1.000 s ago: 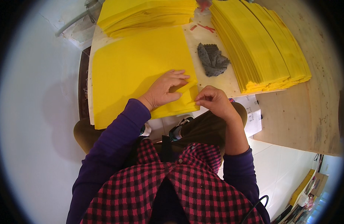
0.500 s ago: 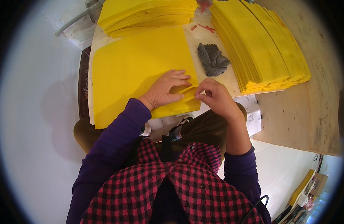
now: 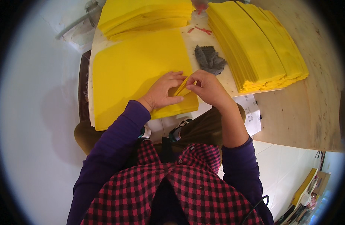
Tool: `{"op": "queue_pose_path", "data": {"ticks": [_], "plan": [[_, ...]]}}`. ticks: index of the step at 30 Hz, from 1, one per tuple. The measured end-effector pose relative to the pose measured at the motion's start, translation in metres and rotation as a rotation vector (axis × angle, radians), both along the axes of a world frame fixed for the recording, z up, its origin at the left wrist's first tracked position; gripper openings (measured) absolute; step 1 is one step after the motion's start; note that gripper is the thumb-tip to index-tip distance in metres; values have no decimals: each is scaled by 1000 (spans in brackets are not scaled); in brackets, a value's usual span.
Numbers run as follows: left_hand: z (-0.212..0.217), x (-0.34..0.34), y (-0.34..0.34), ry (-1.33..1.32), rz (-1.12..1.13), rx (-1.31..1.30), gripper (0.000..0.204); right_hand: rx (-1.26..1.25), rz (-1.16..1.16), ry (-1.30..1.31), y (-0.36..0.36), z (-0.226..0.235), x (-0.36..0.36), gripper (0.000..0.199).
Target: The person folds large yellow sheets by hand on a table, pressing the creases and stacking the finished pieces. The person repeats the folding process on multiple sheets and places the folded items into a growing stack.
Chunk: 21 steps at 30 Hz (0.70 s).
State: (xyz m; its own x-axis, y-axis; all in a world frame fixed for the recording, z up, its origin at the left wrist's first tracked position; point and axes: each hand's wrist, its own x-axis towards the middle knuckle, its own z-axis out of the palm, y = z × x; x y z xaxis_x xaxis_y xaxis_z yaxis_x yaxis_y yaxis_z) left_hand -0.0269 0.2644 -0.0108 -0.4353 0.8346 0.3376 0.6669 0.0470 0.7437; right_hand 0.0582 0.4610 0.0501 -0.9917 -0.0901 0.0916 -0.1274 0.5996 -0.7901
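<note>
Since a second ago the right hand (image 3: 208,88) has closed in toward the left hand (image 3: 164,91), and the near right corner of the top yellow sheet (image 3: 142,71) now stands lifted between them as a small fold (image 3: 183,87), where before it lay flatter.

The fold sits at the near right corner of the sheet stack (image 3: 105,112), close to the near edge of the table (image 3: 292,116), directly between the two sets of fingertips. The left hand lies palm down on the sheet, its forearm in a purple sleeve (image 3: 112,150) running up from the lower left; its fingers are stretched forward, close together, and press the paper flat just left of the fold, the thumb at the fold's lower edge. The right hand comes from the lower right with its wrist bent inward; its fingers are curled and its thumb and forefinger pinch the raised corner.

Just beyond the right hand lies a grey crumpled cloth (image 3: 210,60). Toward the right edge of the table a fanned pile of folded yellow sheets (image 3: 255,45) lies, and another yellow pile (image 3: 146,15) rests at the far edge. A white printed paper (image 3: 251,112) overhangs the near edge, beside the right forearm.
</note>
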Motion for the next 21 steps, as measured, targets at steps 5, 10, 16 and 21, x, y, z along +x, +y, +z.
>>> {"op": "queue_pose_path", "data": {"ticks": [5, 10, 16, 21], "plan": [[-6, -2, 1, -93, -7, 60, 46, -78, -60, 43, -1, -4, 3, 9], [-9, -2, 2, -164, -9, 159, 25, -179, -206, 125, 11, -18, 18, 9], [-6, 0, -1, -229, 30, 155, 17, -84, -512, -47, 36, -42, 19, 16], [-4, -1, -5, -277, 45, 95, 15, 212, -617, 65, 38, -49, 6, 25]]}}
